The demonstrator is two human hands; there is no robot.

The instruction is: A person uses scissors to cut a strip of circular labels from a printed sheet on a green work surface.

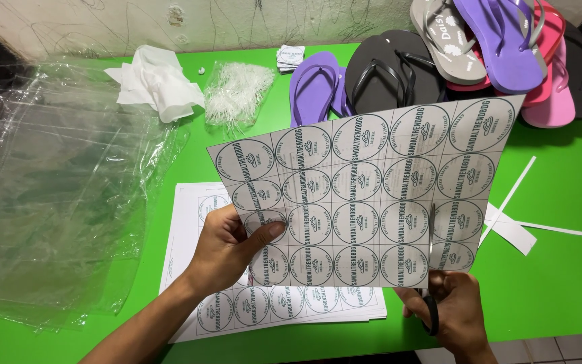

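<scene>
My left hand (227, 253) pinches the lower left edge of a sheet of round printed labels (365, 195), holding it up above the green table (560, 269). My right hand (456, 310) sits under the sheet's lower right corner, gripping dark-handled scissors (432, 303). The blades run up into the sheet between the two right-hand columns of labels. More label sheets (197, 209) lie flat on the table beneath.
A stack of clear plastic bags (55, 182) covers the left side. At the back lie a crumpled white cloth (156, 84), a bundle of thin white plastic ties (237, 94), and a pile of flip-flops (479, 54) in purple, black, grey and pink. White paper strips (513, 222) lie at right.
</scene>
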